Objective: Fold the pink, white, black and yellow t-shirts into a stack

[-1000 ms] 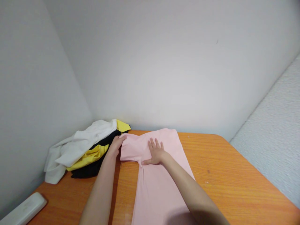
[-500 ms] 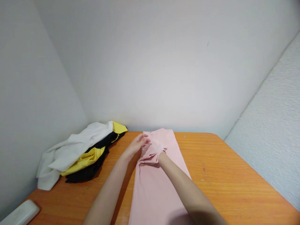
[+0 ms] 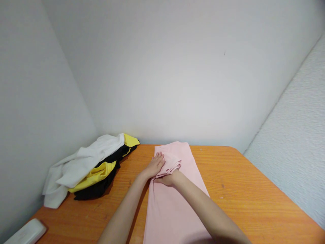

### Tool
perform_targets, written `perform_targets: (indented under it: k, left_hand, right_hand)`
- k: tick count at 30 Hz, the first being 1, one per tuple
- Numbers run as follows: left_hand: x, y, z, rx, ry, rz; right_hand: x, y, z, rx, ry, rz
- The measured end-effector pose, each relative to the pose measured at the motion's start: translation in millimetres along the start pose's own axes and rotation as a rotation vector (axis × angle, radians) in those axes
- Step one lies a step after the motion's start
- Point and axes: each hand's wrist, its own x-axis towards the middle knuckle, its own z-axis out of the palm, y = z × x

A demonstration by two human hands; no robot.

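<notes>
With the clock face centred on the two hands and 12 pointing to the wall ahead, the nearest stretch of the pink garment runs down to 6 o'clock and leaves the view there, lying flat on the orange wood-grained table. A dark shadow falls across that near stretch. At 8 o'clock, a white oblong object sits on the table, cut off by the frame.

At the centre, a pink flap lies doubled over the garment's upper part, its loose, layered edge facing 3 to 4 o'clock. The right hand reaches in from 5 o'clock and is tucked beneath this flap; its thumb shows, but its fingers are under the cloth, so whether they pinch anything cannot be told. Just beyond, the left hand comes in from 7 o'clock and rests flat on the flap's left side, fingers extended, gripping nothing.

Toward 9 and 10 o'clock, well apart from the garment, white cloth lies heaped over yellow cloth and black cloth. The garment's far edge reaches 1 o'clock, near the table's back edge, with the pale wall behind.
</notes>
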Motion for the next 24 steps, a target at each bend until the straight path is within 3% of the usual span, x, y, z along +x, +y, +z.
perform_targets:
  k: [4,8,13,16,24]
  left_hand:
    - [-2.4,3.7,-0.9,0.11,-0.032,-0.008]
    - [-7.2,10.1,3.6,0.201,-0.022,-0.001]
    - [-14.0,14.7,11.8,0.39,0.076,0.049]
    - [-15.8,16.9,13.0,0.41,0.095,0.051]
    - [-13.9,17.9,16.3,0.403,0.115,0.016]
  right_hand:
    - [-30.8,-32.5,25.1,-0.009,0.038,0.084]
    - [-63.6,-67.6,48.9,-0.066,0.14,-0.004]
    - [-81.4,-97.3,76.1,-0.014,0.022,-0.169]
    - [-82.8,-108.0,89.8,0.022,0.027,-0.195]
    - [-94.7,-112.7,82.8,-0.041,0.164,-0.257]
